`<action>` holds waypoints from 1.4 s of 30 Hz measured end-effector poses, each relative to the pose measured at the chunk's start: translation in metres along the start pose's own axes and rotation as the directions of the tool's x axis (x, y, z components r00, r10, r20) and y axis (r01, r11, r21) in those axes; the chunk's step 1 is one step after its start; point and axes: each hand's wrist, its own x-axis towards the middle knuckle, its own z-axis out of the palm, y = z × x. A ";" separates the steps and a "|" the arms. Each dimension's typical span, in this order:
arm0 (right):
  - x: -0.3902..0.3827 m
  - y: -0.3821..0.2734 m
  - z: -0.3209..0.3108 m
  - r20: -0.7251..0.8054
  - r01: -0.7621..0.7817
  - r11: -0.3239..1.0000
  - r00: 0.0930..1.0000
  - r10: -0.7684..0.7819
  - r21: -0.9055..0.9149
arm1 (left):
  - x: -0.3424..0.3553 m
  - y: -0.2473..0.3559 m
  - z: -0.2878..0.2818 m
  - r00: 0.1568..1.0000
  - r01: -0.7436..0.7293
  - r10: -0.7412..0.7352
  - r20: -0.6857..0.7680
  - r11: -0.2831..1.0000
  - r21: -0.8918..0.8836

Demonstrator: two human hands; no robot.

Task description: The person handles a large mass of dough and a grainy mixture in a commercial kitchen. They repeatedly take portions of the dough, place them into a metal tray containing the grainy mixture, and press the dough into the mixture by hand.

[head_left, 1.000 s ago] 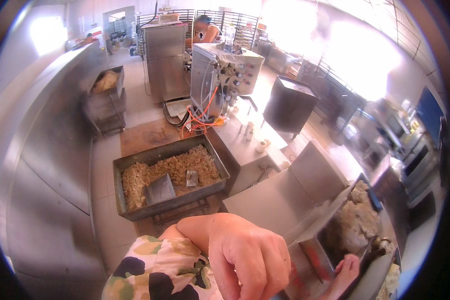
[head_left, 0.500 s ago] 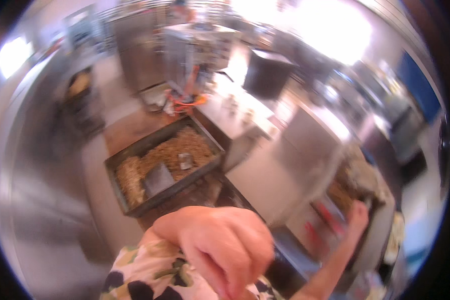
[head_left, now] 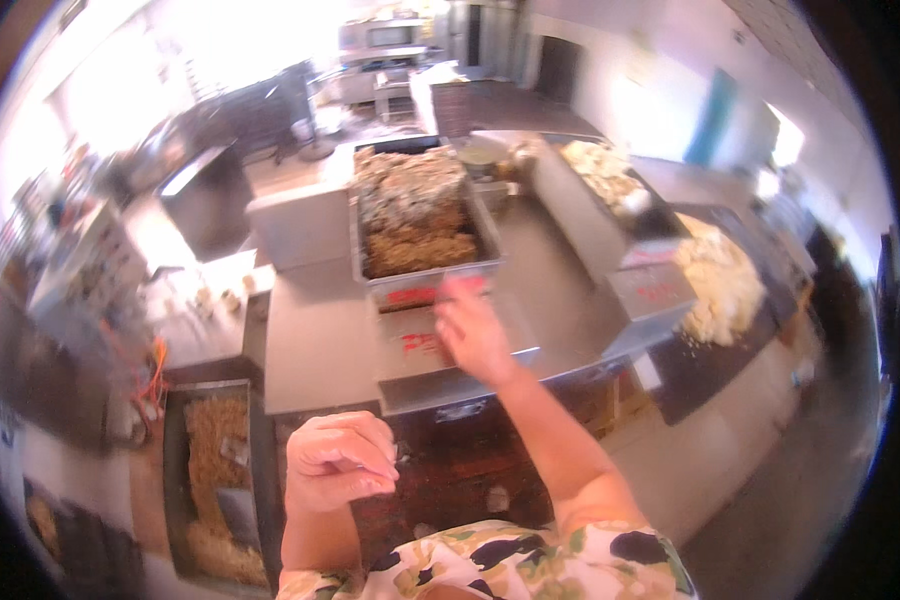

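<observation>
My left hand (head_left: 340, 460) hangs over the near edge of the metal worktable, its fingers curled round toward the thumb. A pale speck shows at its fingertips, but whatever the hand may hold is hidden or too small to name. My right hand (head_left: 473, 335) reaches forward to the front wall of a deep metal pan (head_left: 362, 262). Motion blurs its fingers, so their grip cannot be made out. Inside that pan lies a crumbly brown mix (head_left: 420, 250), with a paler, lumpy heap (head_left: 405, 188) behind it.
To the right stand a metal container with pale dough-like pieces (head_left: 605, 175) and a yellowish heap (head_left: 720, 285) on a dark board. Lower left, a dark tray (head_left: 173, 470) holds brown crumbs and a metal scoop (head_left: 238, 515). A box-shaped metal container (head_left: 305, 225) stands left of the pan.
The view has swung right, so the pan now sits ahead and the crumb tray lies lower left. My right hand has come from the far right to the pan's front.
</observation>
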 end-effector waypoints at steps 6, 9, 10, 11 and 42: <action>-0.150 0.005 -0.128 -0.120 -0.321 0.941 0.935 0.333 0.109 | 0.030 -0.053 0.026 0.932 0.324 -0.246 -0.266 0.893 0.312; -0.224 0.051 -0.196 -0.083 -0.757 0.450 0.470 0.879 0.473 | 0.044 -0.101 0.049 0.918 0.362 -0.286 -0.275 0.888 0.284; -0.261 0.073 -0.215 -0.102 -0.752 0.341 0.346 0.933 0.564 | 0.054 -0.120 0.069 0.930 0.342 -0.290 -0.228 0.909 0.239; -0.308 0.104 -0.229 -0.109 -0.716 0.242 0.227 0.968 0.654 | 0.064 -0.139 0.093 0.925 0.370 -0.336 -0.179 0.903 0.216; -0.466 0.392 -0.519 0.262 -0.040 -0.289 -0.316 0.912 0.957 | 0.156 -0.592 0.615 0.776 0.374 -0.451 0.440 0.892 0.253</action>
